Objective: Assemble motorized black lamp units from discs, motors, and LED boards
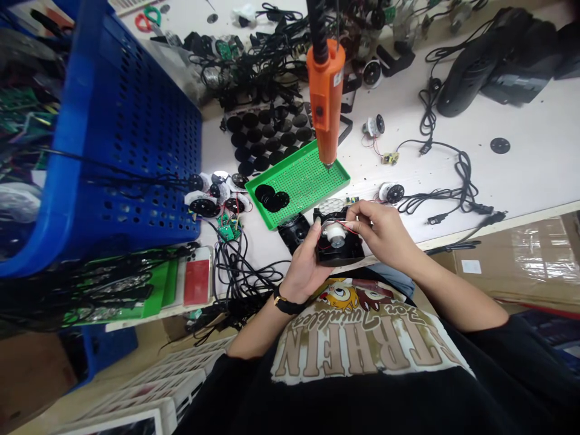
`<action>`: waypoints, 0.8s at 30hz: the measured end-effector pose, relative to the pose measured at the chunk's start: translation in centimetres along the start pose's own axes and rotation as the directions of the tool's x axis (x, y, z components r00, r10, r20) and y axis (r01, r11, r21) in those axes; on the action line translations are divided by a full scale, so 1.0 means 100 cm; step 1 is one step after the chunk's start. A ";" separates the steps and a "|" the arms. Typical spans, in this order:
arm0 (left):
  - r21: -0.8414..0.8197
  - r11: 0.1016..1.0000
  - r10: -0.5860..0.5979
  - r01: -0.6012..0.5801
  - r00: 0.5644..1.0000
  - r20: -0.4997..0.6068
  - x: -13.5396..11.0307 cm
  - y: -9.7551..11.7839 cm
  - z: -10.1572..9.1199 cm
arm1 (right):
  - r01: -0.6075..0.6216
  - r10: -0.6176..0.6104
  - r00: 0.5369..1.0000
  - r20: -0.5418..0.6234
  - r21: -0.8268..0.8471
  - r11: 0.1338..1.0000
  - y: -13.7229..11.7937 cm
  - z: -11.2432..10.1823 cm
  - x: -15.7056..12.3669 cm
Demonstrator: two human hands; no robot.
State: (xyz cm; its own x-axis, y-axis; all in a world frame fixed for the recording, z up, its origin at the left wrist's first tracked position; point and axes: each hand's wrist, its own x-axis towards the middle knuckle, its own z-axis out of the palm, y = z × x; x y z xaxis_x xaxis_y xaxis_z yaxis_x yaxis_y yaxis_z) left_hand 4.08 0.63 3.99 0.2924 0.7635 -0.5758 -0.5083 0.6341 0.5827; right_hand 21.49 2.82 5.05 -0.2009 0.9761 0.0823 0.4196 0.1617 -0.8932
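My left hand [307, 266] grips the side of a black plastic housing [348, 251] close to my body, thumb on its rim. Inside the housing sits a white motor [336, 234] with a metal end, and thin red wires run from it. My right hand [378, 229] is at the housing's right side, thumb and forefinger pinched on the thin wires [350, 226]. Just left of the housing lies another black plastic part [295, 231]. Beyond it is a green perforated tray [267, 214] with several black discs [272, 198].
An orange electric screwdriver [325, 103] hangs above the tray. A tall blue basket [136, 133] stands at left, motors and cables [231, 260] beside it. Right of my hands lie a motor [392, 193] and black power cords [457, 181]. Black dryer-like housings [471, 72] sit at back right.
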 end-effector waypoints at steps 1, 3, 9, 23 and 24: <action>-0.003 1.000 0.004 -0.004 1.000 0.001 0.000 0.000 0.000 | 0.005 -0.005 1.000 0.000 -0.004 1.000 0.000 0.000 0.000; -0.003 1.000 0.010 -0.010 1.000 0.002 0.000 0.001 0.001 | 0.018 -0.018 1.000 0.000 -0.011 1.000 -0.001 0.000 0.001; -0.076 0.997 0.007 -0.008 1.000 -0.012 -0.001 0.001 0.003 | 0.041 -0.040 0.999 0.012 -0.039 0.998 -0.001 0.000 0.001; -0.137 0.990 0.023 -0.024 1.000 -0.006 -0.002 0.002 0.006 | 0.092 -0.090 0.996 0.026 -0.093 0.991 -0.004 -0.003 0.003; -0.135 0.990 0.029 -0.029 1.000 -0.005 -0.002 0.002 0.006 | 0.094 -0.092 0.995 0.029 -0.098 0.991 -0.005 -0.003 0.003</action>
State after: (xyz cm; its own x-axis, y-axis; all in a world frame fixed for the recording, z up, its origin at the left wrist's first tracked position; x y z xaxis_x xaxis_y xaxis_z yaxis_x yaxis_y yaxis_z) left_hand 4.39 0.65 4.51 0.2738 0.7810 -0.5614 -0.6214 0.5891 0.5166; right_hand 21.51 3.04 5.67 -0.2639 0.9526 0.1514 0.4837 0.2665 -0.8337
